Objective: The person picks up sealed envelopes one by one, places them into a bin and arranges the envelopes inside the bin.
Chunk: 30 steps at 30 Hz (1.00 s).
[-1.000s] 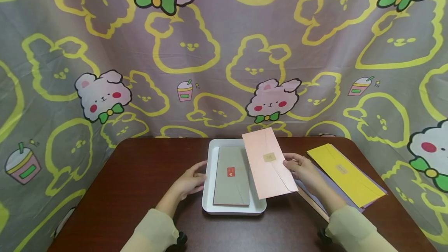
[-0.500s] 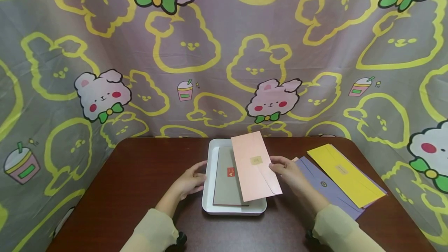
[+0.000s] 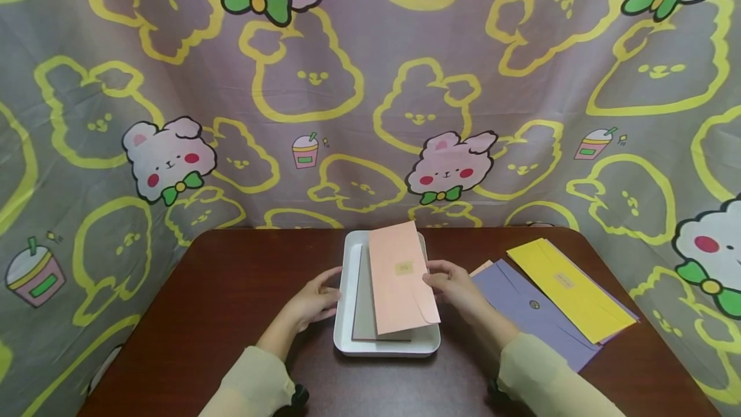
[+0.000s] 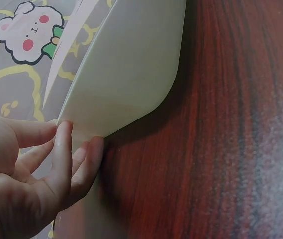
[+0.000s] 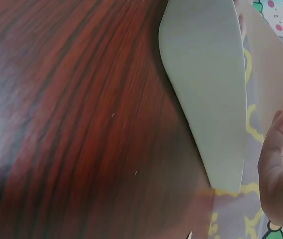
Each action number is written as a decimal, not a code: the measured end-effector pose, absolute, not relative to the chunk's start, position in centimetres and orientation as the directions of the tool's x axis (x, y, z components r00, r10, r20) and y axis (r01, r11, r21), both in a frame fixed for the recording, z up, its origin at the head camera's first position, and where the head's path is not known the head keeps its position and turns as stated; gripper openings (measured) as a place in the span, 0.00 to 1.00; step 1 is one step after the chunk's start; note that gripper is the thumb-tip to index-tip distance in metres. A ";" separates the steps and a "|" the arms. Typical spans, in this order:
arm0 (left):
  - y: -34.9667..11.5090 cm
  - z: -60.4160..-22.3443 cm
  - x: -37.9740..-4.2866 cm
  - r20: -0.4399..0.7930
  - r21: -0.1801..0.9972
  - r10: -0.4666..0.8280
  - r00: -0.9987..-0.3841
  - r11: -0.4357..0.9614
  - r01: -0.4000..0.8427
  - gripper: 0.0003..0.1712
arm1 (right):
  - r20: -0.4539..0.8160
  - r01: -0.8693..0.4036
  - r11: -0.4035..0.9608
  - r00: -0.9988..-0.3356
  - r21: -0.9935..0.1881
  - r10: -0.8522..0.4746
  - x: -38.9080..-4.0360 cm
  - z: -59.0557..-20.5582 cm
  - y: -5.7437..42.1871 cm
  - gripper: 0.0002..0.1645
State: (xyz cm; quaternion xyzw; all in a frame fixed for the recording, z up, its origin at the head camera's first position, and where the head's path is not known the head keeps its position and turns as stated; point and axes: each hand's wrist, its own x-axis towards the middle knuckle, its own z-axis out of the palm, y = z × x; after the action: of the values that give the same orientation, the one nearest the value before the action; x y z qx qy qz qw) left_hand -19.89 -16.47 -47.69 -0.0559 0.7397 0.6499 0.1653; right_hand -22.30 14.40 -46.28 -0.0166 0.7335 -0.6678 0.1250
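A pink envelope (image 3: 399,298) with a gold label tilts over the white tray (image 3: 388,349). My right hand (image 3: 454,283) pinches its right edge between thumb and fingers. The right wrist view also shows this hand (image 5: 280,174) at the edge of the envelope (image 5: 270,69), beside the tray's outer wall (image 5: 208,84). Beneath it, a grey envelope (image 3: 363,320) lies in the tray, mostly covered. At the tray's left side my left hand (image 3: 315,301) holds the rim. In the left wrist view, that hand's thumb and fingers (image 4: 64,159) pinch the tray edge (image 4: 131,64).
To the right on the brown table (image 3: 243,288) lie a purple envelope (image 3: 521,314) and a yellow envelope (image 3: 570,288), slanted, with other envelopes peeking out under them. A patterned cloth (image 3: 359,114) hangs behind the table.
My right hand has carried the pink envelope leftward until it overlaps most of the grey one. The purple envelope shows more now. My left hand has stayed at the tray.
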 end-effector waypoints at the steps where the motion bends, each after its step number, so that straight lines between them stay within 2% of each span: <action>1: -16.5 -47.7 -19.9 -0.317 0.943 0.132 -0.939 0.151 -0.297 0.34 | -0.160 0.140 0.110 -0.968 -0.984 -0.195 -22.3 -46.3 14.2 0.26; 15: -16.4 -47.7 -19.9 -0.326 0.940 0.129 -0.937 0.151 -0.306 0.35 | -0.189 0.163 0.175 -0.972 -0.971 -0.143 -23.0 -47.1 12.3 0.23; 30: -16.5 -47.9 -20.1 -0.324 0.941 0.127 -0.937 0.142 -0.306 0.36 | -0.190 0.153 0.204 -0.965 -0.967 -0.179 -23.0 -47.3 11.2 0.26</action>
State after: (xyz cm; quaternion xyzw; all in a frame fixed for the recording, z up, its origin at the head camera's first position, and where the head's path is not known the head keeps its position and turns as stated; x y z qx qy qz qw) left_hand -20.06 -16.46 -47.92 -0.0606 0.7372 0.6521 0.1662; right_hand -23.00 11.20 -47.25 -0.0085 0.7646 -0.6309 0.1313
